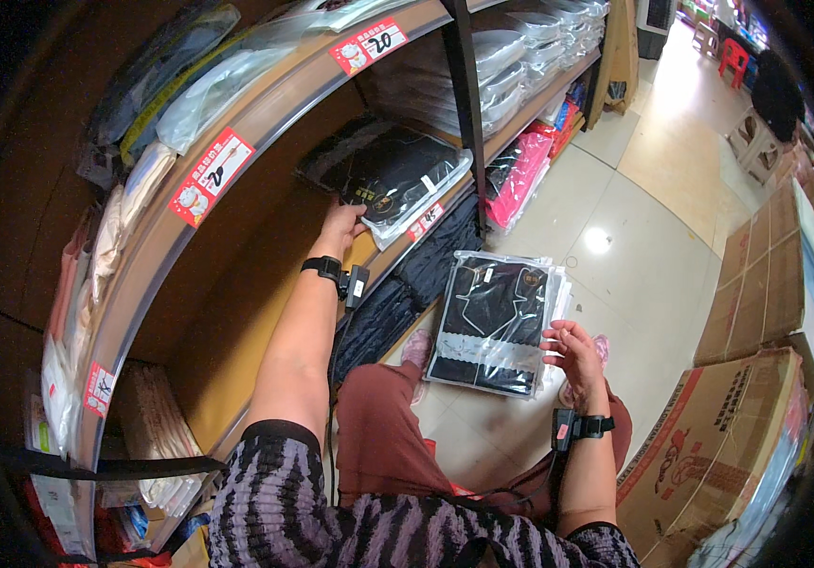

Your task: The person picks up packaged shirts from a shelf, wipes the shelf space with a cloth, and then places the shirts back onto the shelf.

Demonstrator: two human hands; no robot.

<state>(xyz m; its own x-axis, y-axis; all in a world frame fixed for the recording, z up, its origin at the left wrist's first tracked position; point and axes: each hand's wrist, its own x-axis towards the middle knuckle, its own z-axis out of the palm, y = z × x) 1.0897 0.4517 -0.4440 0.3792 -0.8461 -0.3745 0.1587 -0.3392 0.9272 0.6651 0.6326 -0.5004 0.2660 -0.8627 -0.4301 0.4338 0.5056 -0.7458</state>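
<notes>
Left hand point(340, 225) reaches into wooden shelf point(236, 312), fingers flat against near edge of bagged dark garment stack point(390, 180) lying at shelf's right end, by black upright post point(464, 104). Right hand point(572, 352) holds second bundle of bagged black garments point(494, 320) over tiled floor point(634, 246); fingers curled on its right edge, thumb on top. Cardboard boxes point(748, 417) at right.
</notes>
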